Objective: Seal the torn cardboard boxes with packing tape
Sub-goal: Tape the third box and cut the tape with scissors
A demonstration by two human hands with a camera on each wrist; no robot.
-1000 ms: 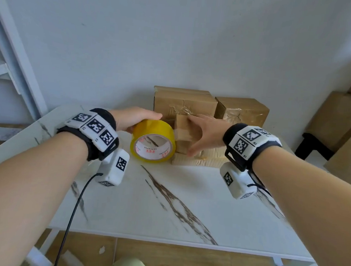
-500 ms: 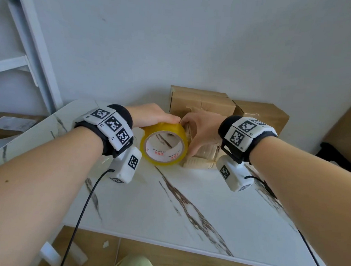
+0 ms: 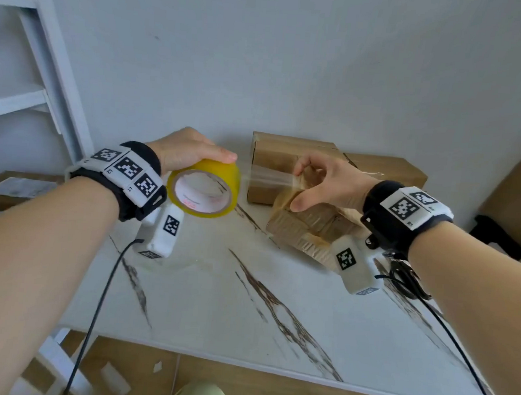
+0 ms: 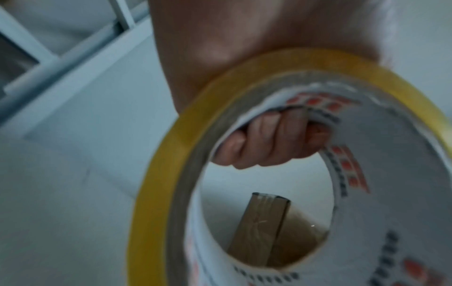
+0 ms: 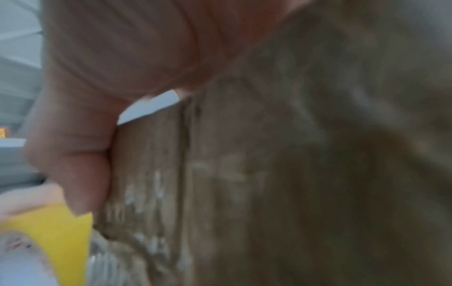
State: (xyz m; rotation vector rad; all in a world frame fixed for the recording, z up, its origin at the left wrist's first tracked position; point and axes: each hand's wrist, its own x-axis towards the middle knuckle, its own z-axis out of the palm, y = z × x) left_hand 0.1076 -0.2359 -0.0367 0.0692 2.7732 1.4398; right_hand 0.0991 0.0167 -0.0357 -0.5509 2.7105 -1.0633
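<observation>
Tape [image 3: 203, 190], a yellow roll with a white printed core, is held up above the table [image 3: 215, 302] at the left, off its surface. The left hand [image 3: 185, 152] grips the roll from above: the thumb lies along the top of the yellow band, and the left wrist view shows the fingers [image 4: 266, 143] curled together through the core, pressing its inner wall. Through the core in that view a box edge is visible below.

From the roll's right side a clear strip [image 3: 270, 178] runs across to the right hand [image 3: 324, 186]. That hand's fingertips are curled and pinch the strip's end; the thumb [image 3: 302, 201] points down and left, pressing on the top of the near box [image 3: 306, 228]. In the right wrist view, which is blurred, the thumb lies flat against brown cardboard [image 5: 269, 174] with the yellow roll at lower left.

The near box is crumpled, wrapped in shiny tape, and sits on the table under the right hand. Behind it, against the wall [image 3: 293, 61], stands a taller box [image 3: 274, 161], and just to its right a lower box [image 3: 387, 172]. More cardboard [image 3: 518, 203] lies off the table at the far right.
</observation>
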